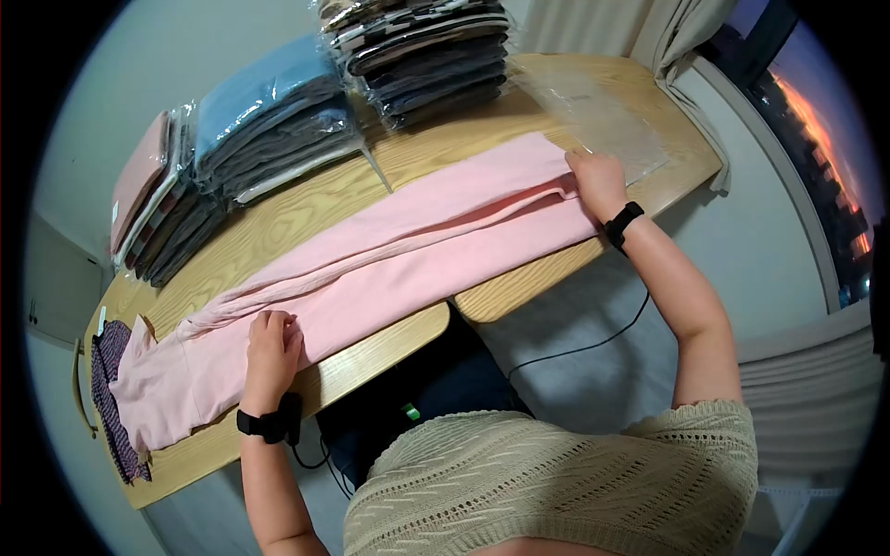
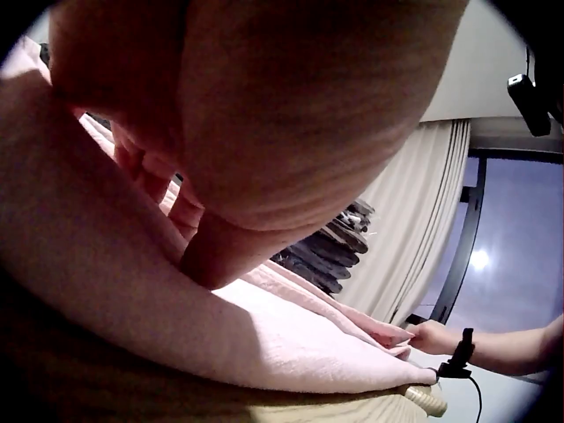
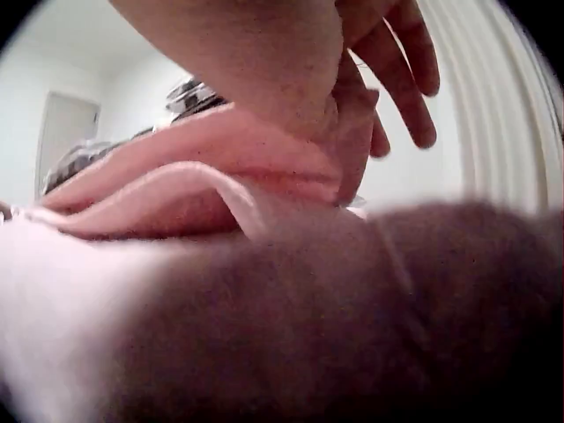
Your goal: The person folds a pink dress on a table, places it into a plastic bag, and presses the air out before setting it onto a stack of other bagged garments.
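A long pink garment (image 1: pixel 389 246), folded lengthwise, lies across the wooden table, with a loose fold running along its middle. My right hand (image 1: pixel 598 181) pinches its far right end. In the right wrist view, thumb and forefinger of the right hand (image 3: pixel 352 115) hold the fabric while the other fingers spread free. Toward the left end, my left hand (image 1: pixel 271 357) rests on the near part of the garment with fingers bent. The left wrist view has the thumb of the left hand (image 2: pixel 211 247) touching the pink cloth, its fingers lying on the fabric farther in.
Bagged clothes stand stacked along the back: a pink-topped stack (image 1: pixel 139 185), a blue-topped one (image 1: pixel 264 93) and a dark one (image 1: pixel 431 69). A clear plastic bag (image 1: pixel 593 111) lies at the right rear. Purple patterned cloth (image 1: pixel 109 389) sits under the garment's left end. A cable (image 1: pixel 593 343) hangs below.
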{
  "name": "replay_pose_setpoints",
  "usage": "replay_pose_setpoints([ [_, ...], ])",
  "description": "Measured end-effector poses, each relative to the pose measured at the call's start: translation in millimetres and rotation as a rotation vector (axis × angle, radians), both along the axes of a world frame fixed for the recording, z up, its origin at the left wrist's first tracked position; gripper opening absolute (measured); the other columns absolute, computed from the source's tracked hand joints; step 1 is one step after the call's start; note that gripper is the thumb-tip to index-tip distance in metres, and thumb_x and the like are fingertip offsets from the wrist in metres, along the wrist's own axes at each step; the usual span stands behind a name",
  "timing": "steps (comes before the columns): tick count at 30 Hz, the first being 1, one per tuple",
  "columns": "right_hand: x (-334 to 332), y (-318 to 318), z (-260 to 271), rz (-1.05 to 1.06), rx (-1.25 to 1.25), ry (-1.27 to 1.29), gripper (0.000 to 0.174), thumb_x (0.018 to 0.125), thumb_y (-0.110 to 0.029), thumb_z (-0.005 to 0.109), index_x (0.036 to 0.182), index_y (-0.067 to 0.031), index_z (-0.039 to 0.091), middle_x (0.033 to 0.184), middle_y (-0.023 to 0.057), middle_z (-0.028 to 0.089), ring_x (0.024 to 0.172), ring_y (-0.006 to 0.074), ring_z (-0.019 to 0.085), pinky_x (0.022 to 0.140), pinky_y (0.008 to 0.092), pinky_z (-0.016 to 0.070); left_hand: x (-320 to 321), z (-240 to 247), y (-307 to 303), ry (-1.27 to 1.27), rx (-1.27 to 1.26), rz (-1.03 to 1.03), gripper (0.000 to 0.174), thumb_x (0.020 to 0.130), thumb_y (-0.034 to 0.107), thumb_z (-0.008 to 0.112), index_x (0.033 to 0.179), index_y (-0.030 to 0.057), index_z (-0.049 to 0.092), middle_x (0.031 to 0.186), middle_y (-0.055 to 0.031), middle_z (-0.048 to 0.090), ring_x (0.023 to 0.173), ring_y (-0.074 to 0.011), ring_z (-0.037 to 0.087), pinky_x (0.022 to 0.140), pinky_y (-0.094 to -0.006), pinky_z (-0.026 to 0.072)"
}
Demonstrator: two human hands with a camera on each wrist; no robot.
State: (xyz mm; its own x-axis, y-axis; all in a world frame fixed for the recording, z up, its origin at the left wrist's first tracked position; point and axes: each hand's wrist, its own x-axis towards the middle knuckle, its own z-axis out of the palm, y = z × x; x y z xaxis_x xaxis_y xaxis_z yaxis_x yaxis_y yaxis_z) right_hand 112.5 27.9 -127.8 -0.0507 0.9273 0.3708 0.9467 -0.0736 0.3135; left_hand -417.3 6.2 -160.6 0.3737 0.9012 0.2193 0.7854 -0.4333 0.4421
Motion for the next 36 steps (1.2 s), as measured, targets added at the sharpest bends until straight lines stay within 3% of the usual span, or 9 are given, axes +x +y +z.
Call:
replay_pose_setpoints([
  [3,-2,-6,7,0.06,-0.204,0.159,0.032,0.077,-0.004,0.049,0.109,-0.0058,0.056,0.092,0.0144,0.063,0.092,0.0318,0.06,0.08,0.0445,0.0453,0,0,0,0.008,-0.012,0.001,0.02,0.075,0.003,0.061,0.093,0.003,0.053,0.094,-0.0143,0.052,0.091,-0.0343,0.05,0.078,-0.0399,0.0428],
  [6,-8,-9,-1,0.107,-0.347,0.395,0.058,0.072,0.001,0.05,0.128,-0.0105,0.045,0.123,0.0197,0.051,0.108,0.0351,0.052,0.089,0.0409,0.0429,0,-3,1,0.014,0.005,0.008,0.021,0.075,0.003,0.061,0.094,0.0034,0.052,0.094,-0.0143,0.052,0.091,-0.0345,0.05,0.078,-0.0403,0.0428],
  [9,-6,-4,-22,0.139,-0.138,0.372,0.053,0.076,-0.002,0.049,0.128,-0.008,0.043,0.123,0.0191,0.051,0.106,0.0353,0.053,0.087,0.0413,0.0443,-2,-6,1,0.027,0.01,0.009,0.021,0.076,0.003,0.06,0.095,0.0036,0.052,0.095,-0.0143,0.052,0.091,-0.0345,0.05,0.078,-0.0406,0.0428],
  [13,1,4,-22,0.107,-0.269,0.208,0.047,0.082,-0.006,0.044,0.128,-0.0069,0.043,0.122,0.0193,0.051,0.105,0.0343,0.054,0.084,0.0416,0.0459,2,1,-1,0.027,-0.016,0.022,0.019,0.076,0.003,0.06,0.094,0.0034,0.053,0.094,-0.0141,0.052,0.092,-0.0345,0.05,0.078,-0.0408,0.0431],
  [16,-6,7,2,-0.185,-0.342,0.381,0.043,0.086,-0.009,0.038,0.129,-0.0081,0.043,0.123,0.0182,0.052,0.106,0.0322,0.054,0.085,0.04,0.0455,2,0,-1,0.04,0.0,0.021,0.019,0.076,0.003,0.06,0.094,0.0035,0.053,0.095,-0.0138,0.052,0.092,-0.0342,0.05,0.077,-0.0408,0.0433],
  [19,13,3,-5,-0.011,-0.255,-0.042,0.045,0.087,-0.008,0.037,0.132,-0.0092,0.04,0.129,0.0174,0.048,0.114,0.0291,0.05,0.092,0.0424,0.0411,1,-3,0,0.028,0.012,0.016,0.02,0.076,0.003,0.06,0.094,0.0034,0.052,0.095,-0.0137,0.052,0.092,-0.0339,0.05,0.078,-0.0404,0.0433],
  [24,-15,-24,-15,-0.046,-0.263,0.214,0.057,0.08,-0.004,0.048,0.135,-0.0079,0.034,0.137,0.0215,0.035,0.125,0.0376,0.037,0.1,0.0522,0.0292,1,-2,0,0.038,0.02,0.016,0.02,0.076,0.003,0.06,0.095,0.003,0.053,0.095,-0.0141,0.052,0.092,-0.0337,0.051,0.078,-0.0402,0.0432],
  [27,-65,-47,-24,0.067,-0.203,0.449,0.056,0.087,-0.021,0.05,0.139,-0.016,0.03,0.141,0.0206,0.028,0.129,0.0408,0.027,0.098,0.0593,0.0271,1,-3,-2,0.038,0.021,0.005,0.02,0.076,0.003,0.059,0.095,0.0029,0.052,0.095,-0.0143,0.052,0.092,-0.0337,0.05,0.078,-0.0402,0.0432],
  [36,-52,-39,-46,0.15,-0.502,0.437,0.053,0.092,-0.035,0.044,0.14,-0.028,0.026,0.146,0.02,0.017,0.134,0.0431,0.014,0.099,0.0637,0.0216,5,-26,3,0.122,0.181,-0.015,0.012,0.074,0.001,0.052,0.086,0.0034,0.051,0.087,-0.0186,0.051,0.082,-0.036,0.049,0.068,-0.045,0.0431],
])
